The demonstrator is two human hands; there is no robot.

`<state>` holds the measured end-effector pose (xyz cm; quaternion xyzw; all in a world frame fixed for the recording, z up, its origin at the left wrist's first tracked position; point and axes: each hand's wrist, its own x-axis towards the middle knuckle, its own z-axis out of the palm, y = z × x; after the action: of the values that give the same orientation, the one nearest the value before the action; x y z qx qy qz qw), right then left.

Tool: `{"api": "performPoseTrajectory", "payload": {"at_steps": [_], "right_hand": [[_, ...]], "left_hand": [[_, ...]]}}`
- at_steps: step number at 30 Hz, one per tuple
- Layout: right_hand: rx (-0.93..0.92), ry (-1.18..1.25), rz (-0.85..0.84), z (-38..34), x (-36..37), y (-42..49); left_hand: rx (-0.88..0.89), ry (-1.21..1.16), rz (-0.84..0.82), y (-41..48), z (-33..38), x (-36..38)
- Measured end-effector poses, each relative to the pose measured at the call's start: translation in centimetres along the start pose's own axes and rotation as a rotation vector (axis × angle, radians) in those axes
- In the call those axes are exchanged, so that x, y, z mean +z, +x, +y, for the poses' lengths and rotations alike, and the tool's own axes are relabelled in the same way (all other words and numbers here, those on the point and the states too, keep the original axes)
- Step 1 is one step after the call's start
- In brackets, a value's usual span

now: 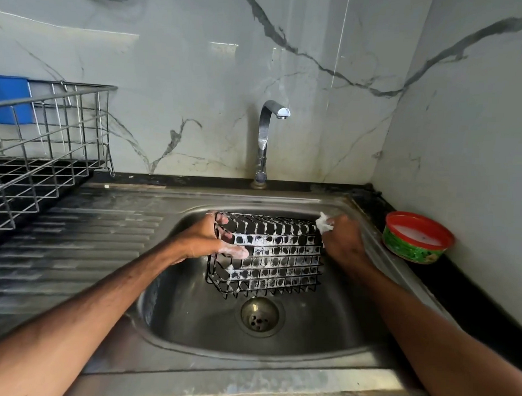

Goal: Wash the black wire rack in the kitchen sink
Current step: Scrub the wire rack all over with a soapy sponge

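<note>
The black wire rack point(277, 257) is held above the steel sink basin point(190, 322), tipped on its side and streaked with white soap foam. My left hand point(206, 240) grips its left end, fingers hooked through the wires and thumb pressed on the front face. My right hand point(342, 240) is at the rack's right end, closed around a foamy white scrubber point(324, 223) that touches the upper right corner. The lower part of the right hand's fingers is hidden behind the rack.
A chrome tap point(266, 138) stands behind the basin with no water running. The drain point(259, 315) lies below the rack. A red-rimmed green tub of soap point(416, 237) sits on the dark counter at right. A steel dish rack point(45, 148) stands on the left drainboard.
</note>
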<state>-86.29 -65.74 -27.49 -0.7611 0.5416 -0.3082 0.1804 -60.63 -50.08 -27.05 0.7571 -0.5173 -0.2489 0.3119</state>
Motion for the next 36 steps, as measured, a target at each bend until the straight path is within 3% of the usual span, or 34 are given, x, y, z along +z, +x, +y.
{"api": "performPoseTrajectory", "payload": {"at_steps": [9,15,20,25,30,36], "right_hand": [[0.064,0.181,-0.101,0.4,0.5,0.5],[0.183,0.261,-0.150,0.2,-0.1,0.2],[0.261,0.463,-0.162,-1.0,-1.5,-0.5],[0.218,0.496,-0.050,-3.3,-2.3,-1.7],[0.080,0.373,-0.008,-6.9,-2.4,-3.8],[-0.309,0.177,-0.001,-9.7,-2.0,-6.5]], "left_hand": [[0.123,0.196,0.059,0.3,-0.9,1.1],[0.124,0.269,0.021,1.0,-2.2,1.4],[0.107,0.408,0.035,1.1,-2.4,1.5],[0.097,0.552,0.062,0.7,-1.3,1.8],[0.182,0.459,0.175,0.2,0.8,2.4],[0.325,0.314,0.406,-0.6,3.0,2.8]]}}
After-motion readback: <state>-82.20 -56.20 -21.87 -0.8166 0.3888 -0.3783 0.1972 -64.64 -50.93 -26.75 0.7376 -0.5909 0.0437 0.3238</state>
